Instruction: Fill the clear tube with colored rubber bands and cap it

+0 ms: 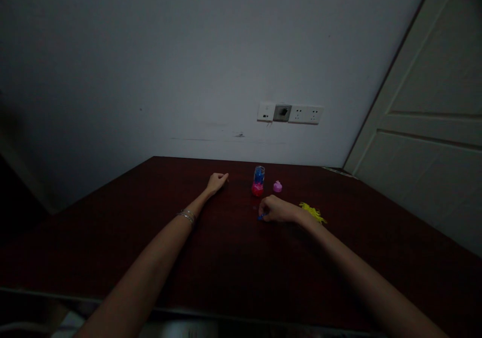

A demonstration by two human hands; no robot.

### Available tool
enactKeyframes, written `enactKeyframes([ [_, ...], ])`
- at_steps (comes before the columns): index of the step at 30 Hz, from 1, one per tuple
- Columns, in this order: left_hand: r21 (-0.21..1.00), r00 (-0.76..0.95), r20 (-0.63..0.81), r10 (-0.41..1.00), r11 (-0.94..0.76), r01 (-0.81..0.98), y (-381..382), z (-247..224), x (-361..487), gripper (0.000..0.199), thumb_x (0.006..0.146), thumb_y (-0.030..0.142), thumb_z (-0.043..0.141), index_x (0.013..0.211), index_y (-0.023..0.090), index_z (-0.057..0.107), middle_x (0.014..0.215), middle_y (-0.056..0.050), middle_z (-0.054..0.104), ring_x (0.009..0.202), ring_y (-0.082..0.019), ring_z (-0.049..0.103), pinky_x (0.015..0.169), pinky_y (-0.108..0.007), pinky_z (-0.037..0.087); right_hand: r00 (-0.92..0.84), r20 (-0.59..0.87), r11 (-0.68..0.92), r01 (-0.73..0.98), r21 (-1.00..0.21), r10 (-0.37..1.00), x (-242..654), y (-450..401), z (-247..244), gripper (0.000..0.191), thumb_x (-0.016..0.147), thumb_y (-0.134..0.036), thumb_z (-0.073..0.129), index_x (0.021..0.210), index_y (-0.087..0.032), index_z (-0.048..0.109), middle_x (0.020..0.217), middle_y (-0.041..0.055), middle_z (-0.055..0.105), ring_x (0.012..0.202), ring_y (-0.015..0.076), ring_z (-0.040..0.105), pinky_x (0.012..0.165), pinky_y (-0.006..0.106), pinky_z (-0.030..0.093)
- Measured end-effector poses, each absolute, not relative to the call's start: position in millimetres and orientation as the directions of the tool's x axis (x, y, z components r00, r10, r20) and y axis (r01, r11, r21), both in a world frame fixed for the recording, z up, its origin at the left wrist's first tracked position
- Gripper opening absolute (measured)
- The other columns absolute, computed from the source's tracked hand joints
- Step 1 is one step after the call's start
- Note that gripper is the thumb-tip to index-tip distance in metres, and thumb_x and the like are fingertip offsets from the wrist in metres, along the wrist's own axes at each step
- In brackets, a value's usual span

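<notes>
My right hand is closed on a small blue piece low over the dark red table. Just behind it stands an upright clear jar, blue in its upper part and pink and red lower down. A small pink lid-like object sits right of the jar. Several yellow strips lie in a pile beside my right wrist. My left hand rests on the table left of the jar, its fingers curled together; whether anything is inside them is hidden.
Behind the table rises a pale wall with a row of sockets. A white panelled door stands at the right. Below the table's front edge, some pale items show dimly.
</notes>
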State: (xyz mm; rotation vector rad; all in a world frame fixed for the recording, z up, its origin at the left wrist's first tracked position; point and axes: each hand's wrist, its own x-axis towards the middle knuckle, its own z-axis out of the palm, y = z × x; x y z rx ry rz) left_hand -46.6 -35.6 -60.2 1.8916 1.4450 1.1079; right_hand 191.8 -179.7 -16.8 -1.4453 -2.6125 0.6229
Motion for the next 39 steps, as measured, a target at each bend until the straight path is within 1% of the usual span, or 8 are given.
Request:
enactKeyframes([
  [11, 0.788, 0.138, 0.329, 0.934, -0.353, 0.505, -29.7, -69.1, -49.3, 0.051, 0.076, 0.055, 0.04, 0.061, 0.012, 0.063, 0.044, 0.002, 0.045, 0.046, -0.01, 0.042, 0.053, -0.023, 0.032, -0.536, -0.11, 0.463, 0.801, -0.38, 0.837, 183.6, -186.3, -13.3, 0.014, 0.061, -0.011, 0.054, 0.07, -0.012, 0.065, 0.063, 0.0016, 0.06, 0.055, 0.01, 0.05, 0.049, 0.019, 0.035],
  [16, 0.796, 0.125, 0.338, 0.933, -0.354, 0.491, -27.9, -70.8, -49.3, 0.052, 0.075, 0.057, 0.041, 0.06, 0.012, 0.062, 0.043, 0.002, 0.044, 0.045, -0.011, 0.042, 0.051, -0.023, 0.03, -0.559, -0.067, 0.448, 0.724, -0.525, 0.826, 191.1, -182.1, -1.4, 0.016, 0.062, -0.013, 0.055, 0.074, -0.012, 0.065, 0.063, 0.0007, 0.061, 0.055, 0.0101, 0.052, 0.05, 0.019, 0.037],
  [20, 0.786, 0.131, 0.34, 0.931, -0.358, 0.504, -27.4, -71.5, -49.4, 0.052, 0.074, 0.057, 0.043, 0.06, 0.012, 0.063, 0.042, 0.002, 0.045, 0.045, -0.011, 0.042, 0.051, -0.023, 0.029, -0.487, 0.086, 0.418, 0.63, -0.655, 0.869, 200.1, -168.9, 37.3, 0.019, 0.062, -0.018, 0.057, 0.077, -0.012, 0.066, 0.063, 0.0014, 0.063, 0.056, 0.0115, 0.055, 0.052, 0.021, 0.041],
  [22, 0.788, 0.126, 0.335, 0.934, -0.351, 0.507, -27.1, -71.9, -49.6, 0.051, 0.073, 0.057, 0.043, 0.06, 0.012, 0.063, 0.042, 0.002, 0.045, 0.044, -0.01, 0.041, 0.05, -0.023, 0.029, -0.463, 0.136, 0.42, 0.592, -0.688, 0.876, 204.8, -156.2, 61.4, 0.021, 0.063, -0.021, 0.057, 0.08, -0.012, 0.066, 0.067, 0.0026, 0.064, 0.058, 0.0124, 0.057, 0.054, 0.022, 0.042],
  [25, 0.794, 0.117, 0.325, 0.938, -0.338, 0.505, -27.2, -72.0, -49.9, 0.051, 0.073, 0.057, 0.043, 0.06, 0.012, 0.063, 0.041, 0.002, 0.044, 0.044, -0.01, 0.041, 0.05, -0.023, 0.029, -0.434, 0.212, 0.463, 0.63, -0.623, 0.876, 209.5, -131.3, 89.9, 0.018, 0.06, -0.02, 0.06, 0.074, -0.011, 0.067, 0.067, 0.0041, 0.066, 0.061, 0.0132, 0.058, 0.059, 0.023, 0.044],
  [28, 0.793, 0.117, 0.329, 0.937, -0.341, 0.505, -27.9, -71.7, -50.4, 0.05, 0.073, 0.057, 0.044, 0.06, 0.012, 0.063, 0.042, 0.002, 0.044, 0.044, -0.01, 0.041, 0.05, -0.023, 0.029, -0.387, 0.231, 0.448, 0.707, -0.547, 0.893, 207.6, -107.7, 100.8, 0.015, 0.059, -0.015, 0.06, 0.071, -0.01, 0.067, 0.065, 0.0048, 0.066, 0.058, 0.0129, 0.058, 0.057, 0.023, 0.044],
  [35, 0.783, 0.129, 0.344, 0.93, -0.36, 0.507, -31.0, -70.8, -51.6, 0.05, 0.075, 0.055, 0.043, 0.059, 0.012, 0.063, 0.041, 0.002, 0.045, 0.045, -0.011, 0.042, 0.051, -0.023, 0.031, -0.3, 0.223, 0.373, 0.767, -0.522, 0.928, 190.7, -90.6, 84.2, 0.017, 0.063, -0.009, 0.055, 0.075, -0.008, 0.067, 0.057, 0.0032, 0.064, 0.05, 0.0108, 0.057, 0.051, 0.02, 0.043],
  [39, 0.776, 0.139, 0.35, 0.926, -0.37, 0.51, -31.6, -70.3, -51.1, 0.049, 0.076, 0.053, 0.042, 0.058, 0.012, 0.063, 0.042, 0.002, 0.045, 0.045, -0.011, 0.043, 0.052, -0.023, 0.031, -0.289, 0.264, 0.381, 0.813, -0.44, 0.92, 189.5, -93.2, 75.1, 0.018, 0.064, -0.01, 0.056, 0.077, -0.009, 0.068, 0.063, 0.0045, 0.066, 0.054, 0.0112, 0.057, 0.051, 0.02, 0.042],
])
